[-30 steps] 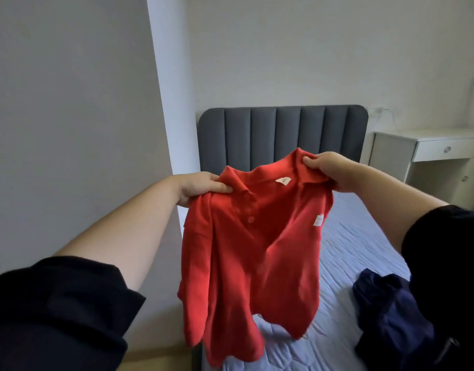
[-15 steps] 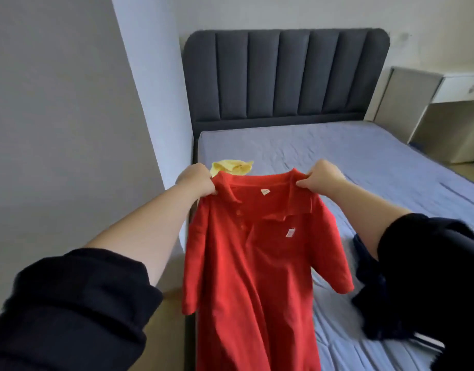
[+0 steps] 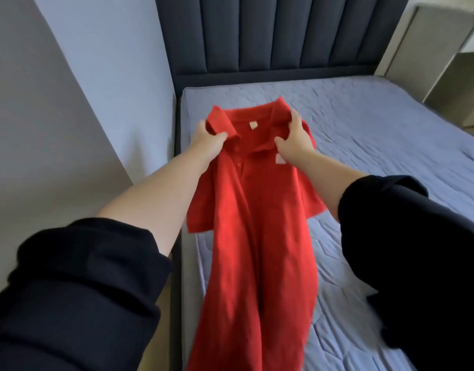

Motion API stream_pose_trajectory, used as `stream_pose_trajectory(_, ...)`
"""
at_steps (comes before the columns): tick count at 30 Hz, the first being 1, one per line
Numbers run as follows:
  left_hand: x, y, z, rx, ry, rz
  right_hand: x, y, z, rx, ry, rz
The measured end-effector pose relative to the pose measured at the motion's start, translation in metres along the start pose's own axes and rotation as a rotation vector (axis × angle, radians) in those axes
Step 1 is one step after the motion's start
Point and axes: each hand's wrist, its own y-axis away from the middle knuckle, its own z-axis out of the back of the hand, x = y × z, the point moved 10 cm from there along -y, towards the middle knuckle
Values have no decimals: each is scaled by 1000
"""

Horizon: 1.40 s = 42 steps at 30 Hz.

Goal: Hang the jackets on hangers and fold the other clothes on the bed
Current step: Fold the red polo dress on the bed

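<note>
Left hand [image 3: 207, 139] and right hand [image 3: 294, 140], grips clamped on the red polo shirt [image 3: 251, 236] at its collar, over the bed [image 3: 377, 124]. No fold yet: early going, I'd judge.

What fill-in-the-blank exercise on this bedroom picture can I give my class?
The left hand and right hand hold a polo shirt coloured ____.
Both hands grip it beside the folded ____ at its neck.
The mattress meets a dark padded ____.
Missing words: red; collar; headboard.
</note>
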Motion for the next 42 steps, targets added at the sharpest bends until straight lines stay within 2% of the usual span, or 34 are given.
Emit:
stream_pose_trajectory(2,4,6,-16,105,-18,2,-6,4,-19,72,-22,2)
stream_pose_trajectory(4,37,32,-29,141,-200,-2,-28,26,-43,135,68,41)
stream_pose_trajectory(6,93,74,-48,199,-367,20,-71,68,-76,234,193,28)
stream_pose_trajectory(10,230,173,-73,420,-709,198,-166,193,-150,490,300,-132)
stream_pose_trajectory(12,278,218,-67,420,-749,285,-199,253,-168,512,310,-227)
stream_pose_trajectory(14,302,257,-54,341,-742,289,-222,297,-164,347,214,-349)
stream_pose_trajectory(17,307,292,-26,41,-600,248,-247,341,-144,56,37,-600)
stream_pose_trajectory(18,307,296,-17,-53,-503,268,-253,349,-146,39,1,-660)
stream_pose_trajectory(20,309,291,-11,-120,-278,342,-256,356,-155,95,-30,-669)
stream_pose_trajectory(22,313,282,-15,-86,-197,396,-256,357,-158,126,-76,-594)
stream_pose_trajectory(25,312,279,-23,36,-419,356,-256,353,-147,123,-151,-509)
stream_pose_trajectory(26,310,280,-23,42,-469,321,-259,348,-132,44,-157,-504)
stream_pose_trajectory(30,284,271,19,-151,-509,182,-292,359,-35,-585,-133,-684)
stream_pose_trajectory(31,281,265,28,-147,-538,148,-302,366,-23,-650,-129,-739)
stream_pose_trajectory(32,283,260,32,-90,-619,139,-310,371,-20,-643,-101,-795)
stream_pose_trajectory(34,303,256,31,118,-830,197,-313,373,-30,-501,50,-850)
stream_pose_trajectory(36,330,264,24,324,-939,287,-295,365,-44,-376,206,-769)
stream_pose_trajectory(38,343,275,14,407,-914,310,-258,349,-59,-314,290,-508)
stream_pose_trajectory(40,347,279,10,381,-877,287,-217,338,-88,-183,353,-182)
stream_pose_trajectory(42,343,278,13,305,-901,236,-193,343,-131,57,366,29)
